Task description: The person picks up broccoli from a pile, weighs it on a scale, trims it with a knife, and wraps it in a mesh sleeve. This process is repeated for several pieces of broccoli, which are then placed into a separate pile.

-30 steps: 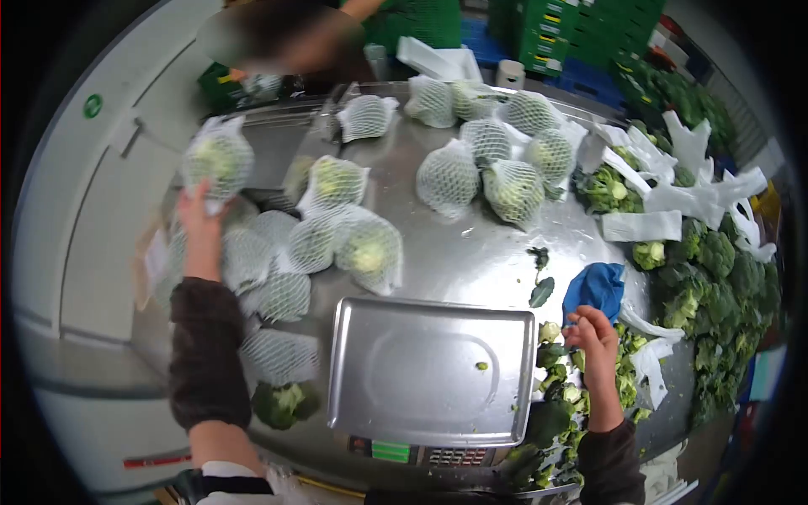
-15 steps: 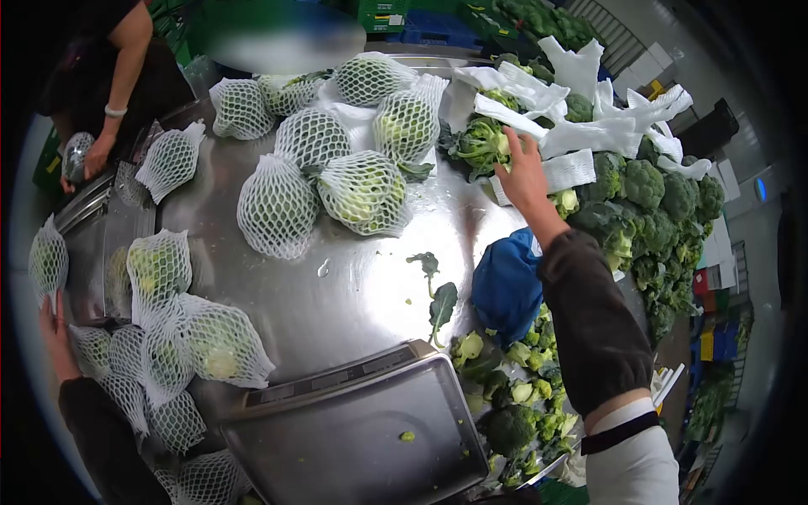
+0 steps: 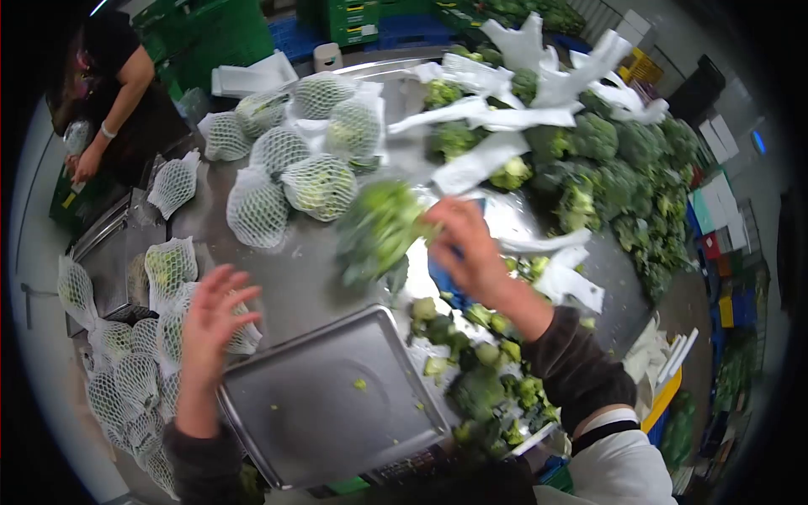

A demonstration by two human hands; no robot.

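Note:
My right hand [image 3: 467,252] grips a head of broccoli [image 3: 383,225] by its stem side, above the steel table; motion blurs the head and its leaves. Fingers spread, my left hand [image 3: 215,324] hovers empty by the near left corner of a scale's steel plate [image 3: 337,404]. Behind it lies a pile of broccoli heads in white foam nets [image 3: 139,379]. Partly hidden by my right hand is a blue cloth-like thing [image 3: 446,282]. Cut broccoli stems and pieces [image 3: 484,358] lie right of the scale.
More netted heads [image 3: 290,164] sit at the back centre. At the right is a large heap of bare broccoli [image 3: 631,160], with white foam nets [image 3: 526,118] strewn over it. Another person [image 3: 126,93] stands at the far left, beyond the table edge.
My right hand has taken the broccoli from the back right and carried it toward the table's middle. My left hand has left the netted heads and moved right. The view has shifted.

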